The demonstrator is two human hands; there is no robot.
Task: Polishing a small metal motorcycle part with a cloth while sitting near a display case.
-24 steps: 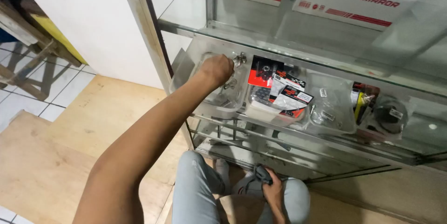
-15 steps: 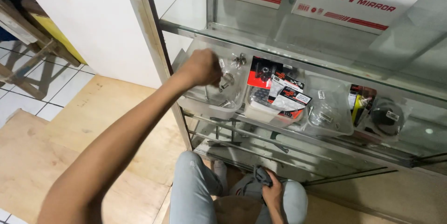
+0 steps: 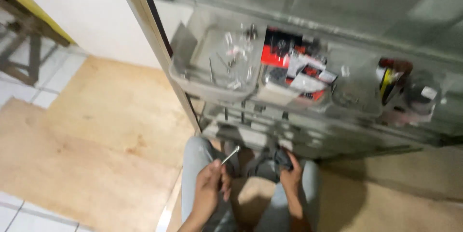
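Observation:
My left hand [image 3: 211, 184] is down over my lap, its fingers closed on a thin metal tool [image 3: 230, 155] that sticks up and to the right. My right hand [image 3: 289, 174] rests by my right knee, gripping a small dark part [image 3: 282, 159]. Both hands sit below a glass cabinet [image 3: 308, 68]. On the cabinet's shelf a clear plastic tray [image 3: 212, 85] holds several small metal parts, and red, white and black packets [image 3: 294, 66] lie next to it.
A metal cabinet frame post [image 3: 154, 49] runs down on the left. Plywood flooring [image 3: 96, 135] spreads to my left, with white tiles [image 3: 29, 92] and a wooden stand [image 3: 29, 34] beyond. More parts [image 3: 405, 87] lie at the shelf's right end.
My left hand has left the clear tray on the shelf and come down to my lap, now holding a thin metal tool. The view has tilted down and blurred slightly.

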